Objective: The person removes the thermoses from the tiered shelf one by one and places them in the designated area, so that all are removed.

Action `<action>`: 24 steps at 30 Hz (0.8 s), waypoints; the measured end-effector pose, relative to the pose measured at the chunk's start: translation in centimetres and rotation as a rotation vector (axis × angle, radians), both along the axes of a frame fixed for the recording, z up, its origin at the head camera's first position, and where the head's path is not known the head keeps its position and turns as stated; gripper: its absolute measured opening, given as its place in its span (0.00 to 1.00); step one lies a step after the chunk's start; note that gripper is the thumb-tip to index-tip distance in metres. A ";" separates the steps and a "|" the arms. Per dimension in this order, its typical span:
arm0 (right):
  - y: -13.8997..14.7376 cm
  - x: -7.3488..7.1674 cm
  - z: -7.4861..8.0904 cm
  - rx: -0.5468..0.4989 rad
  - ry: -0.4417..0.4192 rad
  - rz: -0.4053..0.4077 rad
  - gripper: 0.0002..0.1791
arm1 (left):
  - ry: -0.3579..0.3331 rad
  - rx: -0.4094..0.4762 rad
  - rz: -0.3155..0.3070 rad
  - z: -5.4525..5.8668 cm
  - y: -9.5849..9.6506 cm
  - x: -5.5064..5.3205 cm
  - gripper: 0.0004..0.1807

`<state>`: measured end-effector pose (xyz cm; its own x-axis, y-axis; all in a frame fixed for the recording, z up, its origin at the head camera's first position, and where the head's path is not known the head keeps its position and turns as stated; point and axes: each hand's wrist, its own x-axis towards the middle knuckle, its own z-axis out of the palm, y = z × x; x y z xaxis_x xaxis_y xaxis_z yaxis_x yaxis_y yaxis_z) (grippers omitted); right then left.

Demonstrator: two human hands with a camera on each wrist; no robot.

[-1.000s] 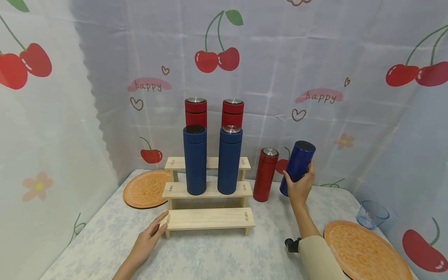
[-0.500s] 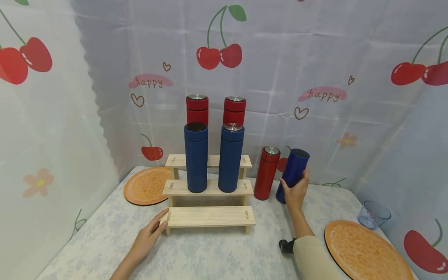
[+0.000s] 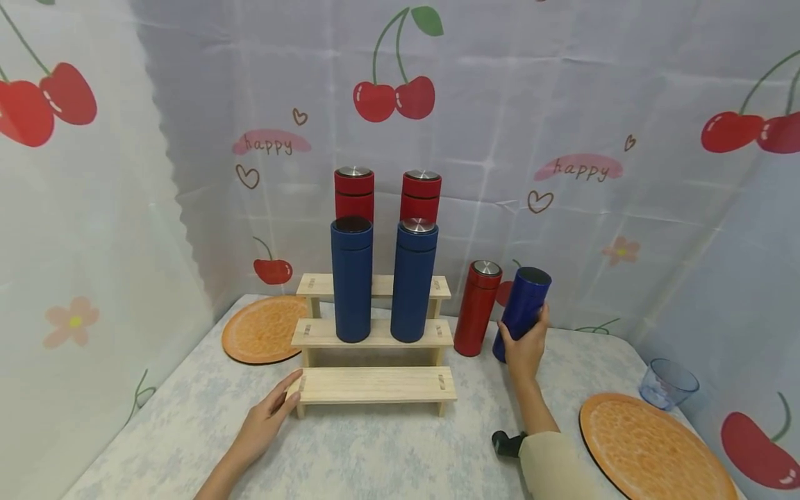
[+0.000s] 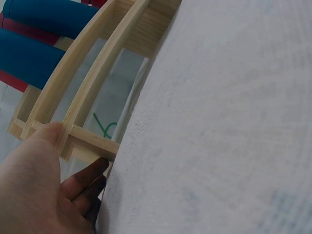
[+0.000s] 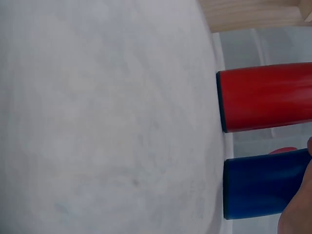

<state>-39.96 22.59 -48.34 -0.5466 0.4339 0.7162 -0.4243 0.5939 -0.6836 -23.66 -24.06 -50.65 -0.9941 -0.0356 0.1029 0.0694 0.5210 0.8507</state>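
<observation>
Left hand [image 3: 264, 422]: thumb and fingers grip the left end of the lowest step of the wooden stand [image 3: 375, 386], which stands on the worktop [image 3: 375, 458]. An orange round mat [image 3: 656, 444] lies along the worktop's right edge; a clear blue bowl [image 3: 667, 385] sits just beyond it, by the same edge. Right hand [image 3: 525, 354]: thumb on one side, fingers on the other, pinching the glossy blue bottle [image 3: 523, 302], upright near the worktop's far edge, base at the surface. Just left of it, apart, stands a lone red bottle [image 3: 478, 312]. Two matte blue bottles [image 3: 352, 285] stand on the middle step. Behind them rise two red bottles [image 3: 354, 198], bases hidden.
</observation>
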 end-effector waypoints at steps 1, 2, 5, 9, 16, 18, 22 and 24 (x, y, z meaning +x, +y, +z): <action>-0.1 0.2 0.1 -0.005 -0.012 -0.003 0.54 | -0.002 -0.002 0.002 0.0 0.0 0.0 0.29; -0.1 0.3 0.2 -0.013 -0.023 -0.004 0.54 | -0.004 -0.003 0.003 0.0 0.0 0.0 0.30; -0.5 1.0 0.8 -0.047 -0.014 -0.016 0.54 | -0.006 -0.009 0.007 0.0 0.1 0.0 0.30; -1.3 1.9 2.2 -0.104 0.072 -0.028 0.52 | -0.011 -0.012 0.008 0.0 0.1 -0.1 0.30; -4.1 4.0 6.0 -0.148 0.243 -0.072 0.41 | -0.012 -0.018 0.014 -0.1 0.1 -0.2 0.30; -5.1 4.7 7.2 -0.172 0.285 -0.066 0.39 | -0.012 -0.016 0.013 -0.1 0.1 -0.2 0.30; -7.4 6.2 9.8 -0.165 0.368 0.032 0.36 | -0.017 -0.011 0.008 0.0 0.1 -0.2 0.31; -9.0 7.2 11.2 -0.134 0.417 0.096 0.33 | -0.023 -0.022 0.010 0.1 0.1 -0.1 0.31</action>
